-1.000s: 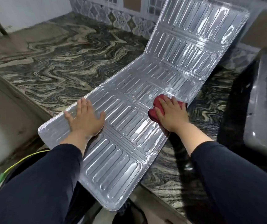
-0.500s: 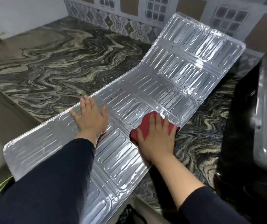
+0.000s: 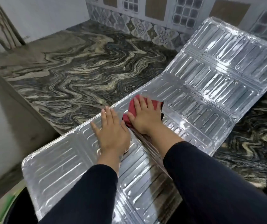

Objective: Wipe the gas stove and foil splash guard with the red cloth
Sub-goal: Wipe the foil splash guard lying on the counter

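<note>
The ribbed silver foil splash guard [image 3: 210, 97] lies unfolded across the marble counter, its far panel tilted up against the tiled wall and its near panel hanging over the counter's front edge. My right hand [image 3: 145, 117] presses the red cloth [image 3: 132, 109] flat on the guard's middle panel near its left edge. Just left of it, my left hand [image 3: 111, 131] rests palm down on the foil with fingers spread, holding nothing. The gas stove is out of sight except for a dark strip at the right edge.
The swirled black-and-cream marble counter [image 3: 81, 75] stretches to the left and back. A patterned tiled wall [image 3: 145, 16] runs behind it. The counter's front edge drops off at the lower left, where something green [image 3: 8, 206] shows.
My right hand has slid the red cloth left and away across the foil, ending close beside my left hand. The view has shifted left, taking the stove out of frame.
</note>
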`<state>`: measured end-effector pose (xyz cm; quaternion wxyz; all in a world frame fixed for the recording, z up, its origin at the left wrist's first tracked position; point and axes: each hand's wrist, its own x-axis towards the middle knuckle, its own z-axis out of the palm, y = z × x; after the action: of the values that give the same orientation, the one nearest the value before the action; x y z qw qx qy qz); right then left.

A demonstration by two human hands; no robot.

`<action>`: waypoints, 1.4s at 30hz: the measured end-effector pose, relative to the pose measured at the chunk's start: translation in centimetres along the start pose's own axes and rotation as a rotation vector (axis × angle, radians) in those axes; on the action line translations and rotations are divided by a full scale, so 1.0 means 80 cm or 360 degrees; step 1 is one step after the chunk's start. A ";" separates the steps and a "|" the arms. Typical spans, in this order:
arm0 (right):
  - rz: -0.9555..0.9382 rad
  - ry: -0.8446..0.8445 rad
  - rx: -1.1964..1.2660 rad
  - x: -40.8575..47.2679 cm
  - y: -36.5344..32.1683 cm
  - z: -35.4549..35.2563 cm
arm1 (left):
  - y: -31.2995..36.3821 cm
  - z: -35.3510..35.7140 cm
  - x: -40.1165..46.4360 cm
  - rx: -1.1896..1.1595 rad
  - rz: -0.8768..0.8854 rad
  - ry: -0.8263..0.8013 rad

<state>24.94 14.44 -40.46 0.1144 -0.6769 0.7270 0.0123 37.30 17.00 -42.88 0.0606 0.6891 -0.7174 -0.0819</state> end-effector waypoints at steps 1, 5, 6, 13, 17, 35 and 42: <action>-0.0025 -0.0012 -0.0010 0.011 -0.004 -0.001 | 0.000 0.001 0.000 -0.0009 -0.0001 0.0009; -0.0062 0.0024 -0.0019 0.042 -0.007 -0.002 | 0.000 0.003 -0.001 -0.0030 -0.0011 0.0032; -0.0038 0.0044 -0.0020 0.049 -0.002 -0.004 | 0.000 0.003 -0.001 -0.0036 -0.0021 0.0023; 0.0385 0.0119 0.0078 0.093 0.070 -0.026 | 0.000 0.001 -0.003 0.0024 -0.0032 -0.0001; 0.0347 0.0152 0.0065 0.095 0.073 -0.024 | 0.002 0.000 -0.004 0.0043 -0.0022 -0.0001; 0.0220 0.0086 0.0082 -0.084 0.124 -0.001 | -0.009 -0.015 -0.010 0.0168 0.0040 -0.0183; 0.0182 0.0096 0.0117 -0.126 0.079 0.014 | 0.014 -0.038 -0.014 0.0088 0.0194 0.0008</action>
<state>19.42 25.05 -40.55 0.1162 -0.6296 0.7676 -0.0283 36.85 18.02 -39.66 0.0481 0.6457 -0.7600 -0.0565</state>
